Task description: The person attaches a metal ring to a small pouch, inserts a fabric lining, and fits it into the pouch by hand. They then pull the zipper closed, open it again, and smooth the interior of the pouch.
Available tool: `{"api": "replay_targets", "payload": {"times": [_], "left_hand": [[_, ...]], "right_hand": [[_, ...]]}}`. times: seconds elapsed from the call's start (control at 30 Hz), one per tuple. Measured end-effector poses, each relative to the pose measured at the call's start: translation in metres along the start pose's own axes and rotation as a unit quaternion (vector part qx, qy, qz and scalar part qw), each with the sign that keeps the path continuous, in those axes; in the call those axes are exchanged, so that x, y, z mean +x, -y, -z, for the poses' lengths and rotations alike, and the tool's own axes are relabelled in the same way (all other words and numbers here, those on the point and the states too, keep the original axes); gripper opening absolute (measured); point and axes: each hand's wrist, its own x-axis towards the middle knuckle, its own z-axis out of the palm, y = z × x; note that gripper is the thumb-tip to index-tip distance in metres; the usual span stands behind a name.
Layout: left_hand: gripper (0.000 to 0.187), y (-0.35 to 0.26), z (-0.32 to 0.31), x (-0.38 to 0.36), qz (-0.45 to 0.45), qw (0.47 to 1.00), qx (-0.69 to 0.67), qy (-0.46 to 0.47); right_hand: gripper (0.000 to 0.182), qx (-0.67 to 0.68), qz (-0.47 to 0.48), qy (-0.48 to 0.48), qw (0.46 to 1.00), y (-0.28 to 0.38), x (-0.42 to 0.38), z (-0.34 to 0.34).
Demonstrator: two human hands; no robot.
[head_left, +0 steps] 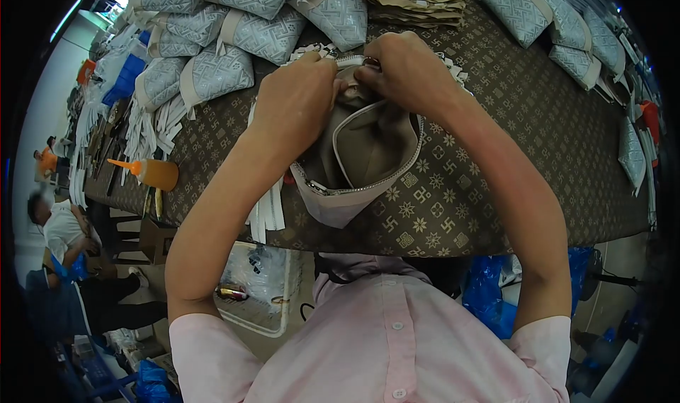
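An unzipped pouch [358, 203] with a grey-brown lining stands mouth-up at the table's near side, its zipper edge forming a loop. At the pouch's far left rim, my left hand [296, 98] is closed, fingers curled over the edge. Bent over the far right rim, my right hand [407, 70] pinches the lining and zipper edge near its end. Both hands' fingertips nearly meet inside the far part of the opening. White strips [266, 215] lie under and beside the pouch on the left.
Patterned silver pouches [258, 31] are piled at the back left, others [516, 10] at the back right. Brown sheets [414, 3] are stacked between them. A glue bottle [157, 174] lies at the left on the patterned tablecloth [510, 84]. A seated person [67, 229] is far left.
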Motion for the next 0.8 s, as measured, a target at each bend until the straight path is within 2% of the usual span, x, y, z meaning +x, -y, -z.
{"api": "replay_targets", "payload": {"times": [0.1,0.2,0.4,0.47,0.6,0.7,0.77,0.8], "left_hand": [[0.02,0.003,-0.002,-0.002,-0.013,1.0,0.014,-0.005],[0.021,0.004,-0.001,-0.005,-0.049,0.997,-0.027,-0.047],[0.022,-0.003,0.001,-0.002,0.026,0.997,0.06,0.04],[0.027,0.004,-0.003,0.003,-0.022,1.0,0.002,-0.01],[0.033,0.011,-0.009,0.004,-0.047,0.994,-0.088,-0.051],[0.036,0.007,-0.001,0.001,-0.032,0.996,-0.076,-0.016],[0.028,0.001,0.005,0.004,0.035,0.997,-0.016,0.062],[0.028,0.001,0.008,0.007,0.035,0.997,-0.016,0.062]], "right_hand": [[0.022,0.005,-0.007,0.006,1.0,0.0,0.002,0.003],[0.021,0.001,-0.007,0.001,1.0,0.0,0.002,0.003],[0.022,-0.006,0.006,-0.02,1.0,-0.003,0.0,-0.003],[0.024,-0.011,0.003,-0.024,1.0,-0.007,0.0,-0.002],[0.023,-0.014,-0.002,-0.036,0.999,-0.008,-0.002,-0.005],[0.024,-0.013,0.008,-0.042,0.999,-0.006,-0.003,-0.005],[0.024,-0.021,0.01,-0.038,0.999,-0.006,-0.003,-0.006],[0.024,-0.022,0.011,-0.035,0.999,-0.007,-0.002,-0.007]]}}
